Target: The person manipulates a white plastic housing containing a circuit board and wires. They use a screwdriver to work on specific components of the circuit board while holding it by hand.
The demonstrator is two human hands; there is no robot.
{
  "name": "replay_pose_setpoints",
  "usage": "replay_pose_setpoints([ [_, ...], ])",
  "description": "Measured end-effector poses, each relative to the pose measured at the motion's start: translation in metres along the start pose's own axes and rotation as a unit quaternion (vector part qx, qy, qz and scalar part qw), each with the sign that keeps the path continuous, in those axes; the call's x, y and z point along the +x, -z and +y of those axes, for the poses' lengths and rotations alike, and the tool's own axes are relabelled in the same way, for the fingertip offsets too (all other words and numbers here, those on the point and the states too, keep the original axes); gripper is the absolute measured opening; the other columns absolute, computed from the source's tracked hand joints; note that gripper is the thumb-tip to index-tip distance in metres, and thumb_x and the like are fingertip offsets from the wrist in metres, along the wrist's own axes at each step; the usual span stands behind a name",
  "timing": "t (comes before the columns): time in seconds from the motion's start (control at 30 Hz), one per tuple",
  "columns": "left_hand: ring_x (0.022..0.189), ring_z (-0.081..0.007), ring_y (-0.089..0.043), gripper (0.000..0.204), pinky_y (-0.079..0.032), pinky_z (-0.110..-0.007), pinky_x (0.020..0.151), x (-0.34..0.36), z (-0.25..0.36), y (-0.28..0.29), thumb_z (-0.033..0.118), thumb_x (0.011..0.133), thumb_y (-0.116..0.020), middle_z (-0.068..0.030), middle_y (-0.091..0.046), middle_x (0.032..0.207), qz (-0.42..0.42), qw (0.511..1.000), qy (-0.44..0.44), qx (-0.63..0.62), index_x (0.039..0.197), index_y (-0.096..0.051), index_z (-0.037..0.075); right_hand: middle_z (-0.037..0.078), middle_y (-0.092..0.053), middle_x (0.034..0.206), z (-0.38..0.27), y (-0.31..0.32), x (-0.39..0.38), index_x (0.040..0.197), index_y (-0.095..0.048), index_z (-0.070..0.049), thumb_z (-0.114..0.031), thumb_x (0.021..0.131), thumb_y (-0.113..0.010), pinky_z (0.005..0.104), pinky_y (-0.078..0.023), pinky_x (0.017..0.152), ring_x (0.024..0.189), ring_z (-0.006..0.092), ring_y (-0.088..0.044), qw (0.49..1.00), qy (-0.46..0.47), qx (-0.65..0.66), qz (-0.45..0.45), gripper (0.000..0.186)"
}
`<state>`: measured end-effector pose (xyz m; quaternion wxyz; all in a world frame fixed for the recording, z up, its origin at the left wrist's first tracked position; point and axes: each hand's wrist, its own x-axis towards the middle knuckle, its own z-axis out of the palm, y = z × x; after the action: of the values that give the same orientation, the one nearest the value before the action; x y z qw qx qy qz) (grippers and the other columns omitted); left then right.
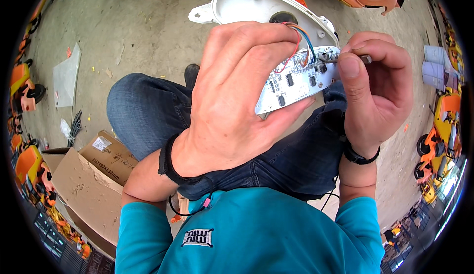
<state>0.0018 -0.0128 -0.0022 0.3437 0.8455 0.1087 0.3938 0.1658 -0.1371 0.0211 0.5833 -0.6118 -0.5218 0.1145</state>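
My left hand point(237, 91) is closed on a white circuit board point(296, 79), fingers over its far edge and thumb beneath it. The board carries small black chips and tilts up toward the right. A bundle of thin coloured wires point(308, 42) rises from its far side and loops back toward my left fingertips. At the board's right end, my right hand point(377, 88) pinches a short, dark metal rod point(365, 59) between thumb and forefinger. The rod's other end lies against a part on the board; its exact contact is hard to make out. Beyond the board lies an open white plastic housing point(237, 2).
An open cardboard box point(89, 190) stands on the floor at my left. Farther left are a white sheet point(66, 76) and a coil of black cable point(75, 126). Orange and yellow ride-on vehicles point(439, 135) line both sides. White containers point(434, 66) stand at the right.
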Motion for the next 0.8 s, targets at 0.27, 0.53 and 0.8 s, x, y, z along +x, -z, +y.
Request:
replay_pose_setpoints([
  [0.27,0.109,-0.0316,-0.065,0.058,-0.052,-0.04,0.093,-0.0006,0.0005,-0.0005,0.009,0.062,-0.092,-0.0148,-0.069,0.118,0.004,1.0,0.0,-0.001,0.113,-0.067,-0.001,0.014,-0.064,0.106,-0.0019,-0.0019,-0.0013,0.108,-0.059,0.0,0.004,0.092,-0.071,0.0262,-0.049,0.085,0.094,0.0155,-0.06,1.0,-0.006,0.002,0.005,0.019],
  [0.53,0.109,-0.0317,-0.065,0.057,-0.052,-0.04,0.093,-0.0003,0.0009,0.0001,0.009,0.062,-0.092,-0.0147,-0.07,0.118,0.003,1.0,0.005,0.0,0.112,-0.068,-0.001,0.014,-0.064,0.106,-0.0022,-0.0032,-0.0011,0.107,-0.059,0.0,0.005,0.092,-0.07,0.0259,-0.049,0.084,0.094,0.0149,-0.059,1.0,-0.007,0.004,0.006,0.02],
  [0.8,0.107,-0.0321,-0.064,0.056,-0.052,-0.04,0.092,-0.0002,0.0019,-0.0002,0.008,0.061,-0.092,-0.0146,-0.07,0.117,0.005,1.0,0.011,0.005,0.111,-0.068,-0.001,0.014,-0.064,0.105,-0.0023,-0.0045,-0.0011,0.107,-0.059,-0.001,0.003,0.092,-0.071,0.0257,-0.048,0.083,0.093,0.0148,-0.059,1.0,-0.021,0.015,0.011,0.019],
])
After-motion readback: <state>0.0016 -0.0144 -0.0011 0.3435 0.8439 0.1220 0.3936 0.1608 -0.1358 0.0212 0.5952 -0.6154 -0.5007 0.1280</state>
